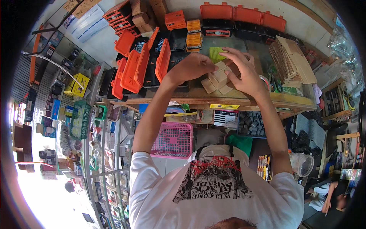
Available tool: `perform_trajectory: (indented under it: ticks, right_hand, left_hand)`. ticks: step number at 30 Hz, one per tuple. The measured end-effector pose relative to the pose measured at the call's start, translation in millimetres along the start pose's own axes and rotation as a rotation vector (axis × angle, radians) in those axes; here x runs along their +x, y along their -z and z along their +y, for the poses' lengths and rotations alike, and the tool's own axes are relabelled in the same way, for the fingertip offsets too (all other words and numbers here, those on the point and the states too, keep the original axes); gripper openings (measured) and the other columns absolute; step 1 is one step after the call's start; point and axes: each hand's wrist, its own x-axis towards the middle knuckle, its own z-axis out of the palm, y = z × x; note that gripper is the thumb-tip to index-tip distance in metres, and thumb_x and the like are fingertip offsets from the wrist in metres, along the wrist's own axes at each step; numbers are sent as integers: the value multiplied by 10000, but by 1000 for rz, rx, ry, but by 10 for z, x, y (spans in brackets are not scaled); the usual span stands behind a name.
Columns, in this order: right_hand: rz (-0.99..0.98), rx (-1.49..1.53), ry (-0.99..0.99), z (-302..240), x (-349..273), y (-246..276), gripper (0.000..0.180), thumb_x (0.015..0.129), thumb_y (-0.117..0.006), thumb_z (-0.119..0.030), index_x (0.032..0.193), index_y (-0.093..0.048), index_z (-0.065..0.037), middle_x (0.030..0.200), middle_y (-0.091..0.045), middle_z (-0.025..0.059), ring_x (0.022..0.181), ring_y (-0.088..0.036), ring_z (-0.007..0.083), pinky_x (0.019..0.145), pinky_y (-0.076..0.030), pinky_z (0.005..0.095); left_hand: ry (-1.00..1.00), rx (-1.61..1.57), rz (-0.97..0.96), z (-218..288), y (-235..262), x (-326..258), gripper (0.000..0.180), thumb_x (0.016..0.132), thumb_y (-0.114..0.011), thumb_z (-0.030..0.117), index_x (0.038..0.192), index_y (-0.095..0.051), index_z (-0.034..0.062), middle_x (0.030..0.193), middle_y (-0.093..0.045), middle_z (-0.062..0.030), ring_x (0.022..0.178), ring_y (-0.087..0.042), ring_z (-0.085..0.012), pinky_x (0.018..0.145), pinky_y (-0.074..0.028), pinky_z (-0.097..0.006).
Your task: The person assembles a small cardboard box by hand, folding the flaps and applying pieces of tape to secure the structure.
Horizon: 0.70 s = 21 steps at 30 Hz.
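A small brown cardboard box [218, 77] with flaps standing out sits on the glass-topped counter, between my two hands. My left hand [193, 68] is closed, its fingertips pinching the upper left part of the box. On the other side my right hand [246, 73] curves round the box, thumb on the near face and fingers over the far side. Part of the box is hidden by the right hand. Right of it lie a roll of tape [265, 82] and scissors [277, 84], beside a stack of flat cardboard pieces [291, 63]. A yellow-green paper [216, 54] lies behind the box.
Open orange-lidded black cases [131, 70] with screws stand to the left, and more orange-lidded cases [217, 23] line the back. Small yellow boxes [193, 40] are stacked behind my left hand. A pink basket [173, 139] is below the counter. Another person [328, 194] is at lower right.
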Motion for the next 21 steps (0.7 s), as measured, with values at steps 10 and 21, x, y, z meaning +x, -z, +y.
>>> perform_trajectory:
  ticks: [10, 21]
  right_hand:
    - [-2, -55, 17, 11, -4, 15, 581, 873, -668, -53, 1415, -537, -217, 1485, -510, 53, 1090, -679, 204, 1132, -230, 543]
    - [-47, -13, -39, 50, -37, -6, 620, 879, -684, -90, 1453, -491, -222, 1485, -501, 80, 1116, -666, 207, 1140, -204, 559]
  left_hand:
    - [8, 54, -27, -6, -50, 97, 293, 934, -708, 280, 866, -696, -5, 699, -559, 12, 494, -541, -72, 336, -462, -262]
    - [-130, 233, 88, -122, -125, 145, 296, 851, -789, 237, 924, -715, -41, 788, -725, -106, 693, -652, -128, 632, -535, -307]
